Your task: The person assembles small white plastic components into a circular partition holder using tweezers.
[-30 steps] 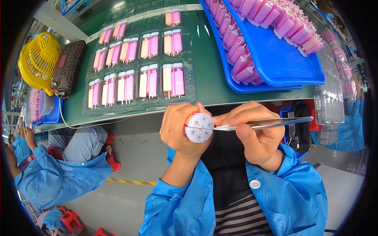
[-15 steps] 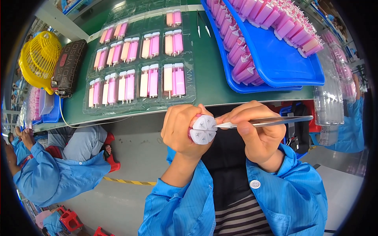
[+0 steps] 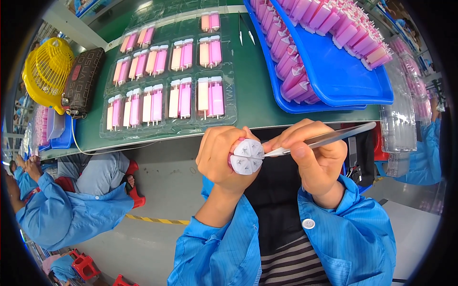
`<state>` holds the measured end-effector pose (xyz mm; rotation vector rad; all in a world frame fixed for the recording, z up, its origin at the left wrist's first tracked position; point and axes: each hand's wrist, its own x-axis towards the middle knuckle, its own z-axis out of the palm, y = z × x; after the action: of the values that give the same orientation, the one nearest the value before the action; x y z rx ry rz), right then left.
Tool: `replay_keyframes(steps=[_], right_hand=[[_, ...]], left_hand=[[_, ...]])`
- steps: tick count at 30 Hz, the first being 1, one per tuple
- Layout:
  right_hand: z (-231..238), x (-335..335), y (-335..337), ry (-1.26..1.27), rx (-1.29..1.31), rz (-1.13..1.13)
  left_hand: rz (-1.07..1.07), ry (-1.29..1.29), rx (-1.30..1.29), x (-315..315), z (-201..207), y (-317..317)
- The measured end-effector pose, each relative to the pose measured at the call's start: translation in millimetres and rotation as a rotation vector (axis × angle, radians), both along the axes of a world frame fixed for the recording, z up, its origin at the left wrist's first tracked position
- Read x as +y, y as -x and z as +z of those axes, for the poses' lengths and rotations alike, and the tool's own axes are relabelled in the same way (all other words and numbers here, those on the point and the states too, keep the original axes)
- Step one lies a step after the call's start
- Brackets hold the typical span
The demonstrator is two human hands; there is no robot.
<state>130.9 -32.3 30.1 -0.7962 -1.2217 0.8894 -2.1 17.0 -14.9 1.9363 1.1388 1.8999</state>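
Observation:
My left hand (image 3: 217, 155) is wrapped round a bundle of pink tubes with white wedge-shaped end caps (image 3: 247, 157), which face up and together form a round disc. Small grey marks or parts show on the caps; they are too small to name. In my right hand (image 3: 312, 157) I pinch a pair of metal tweezers (image 3: 341, 135) between thumb and fingers. Their pale tip reaches the right edge of the caps; whether it touches, I cannot tell. Both hands are in front of the table's near edge.
On the green table (image 3: 257, 121) lies a clear blister tray (image 3: 143, 131) of pink and cream tubes. Stacked blue trays (image 3: 334, 81) hold many more. Another pair of tweezers (image 3: 240, 35) lies between. At left are a yellow fan (image 3: 47, 71), a dark pouch (image 3: 83, 81) and a seated co-worker (image 3: 71, 205).
The tweezers have tilted, their rear end rising, and their tip has moved slightly right and down along the caps. My right hand has turned with them; the left is almost still.

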Motion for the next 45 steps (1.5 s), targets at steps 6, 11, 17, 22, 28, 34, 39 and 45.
replay_keyframes(steps=[6,11,17,22,28,34,39,45], right_hand=[[1.7,3.7,-0.4,-0.109,-0.323,-0.129],[12.8,5.3,-1.0,-0.230,-0.510,-0.115],[-0.4,4.4,-10.9,-0.183,-0.513,-0.036],[-9.6,-4.3,-18.2,-0.244,-0.264,-0.017],[-3.0,7.5,-6.5,-0.379,-0.420,-0.071],[-5.9,9.4,-10.6,-0.593,-0.715,-0.093],[-7.5,4.7,-16.1,-0.418,-0.546,-0.054],[-7.4,12.4,-14.4,-0.345,-0.543,-0.098]], left_hand=[[0.020,-0.029,0.077,1.1,0.2,4.1],[0.006,0.000,0.041,-0.7,2.8,3.2],[-0.098,0.264,-0.093,-4.3,1.8,4.8],[-0.190,0.372,-0.125,-8.6,7.0,4.5],[-0.252,0.373,-0.145,-8.3,10.2,3.7],[-0.313,0.504,-0.243,-13.6,16.9,3.6],[-0.330,0.511,-0.178,-11.9,15.1,2.5],[-0.409,0.531,-0.164,-10.4,19.3,-2.0]])
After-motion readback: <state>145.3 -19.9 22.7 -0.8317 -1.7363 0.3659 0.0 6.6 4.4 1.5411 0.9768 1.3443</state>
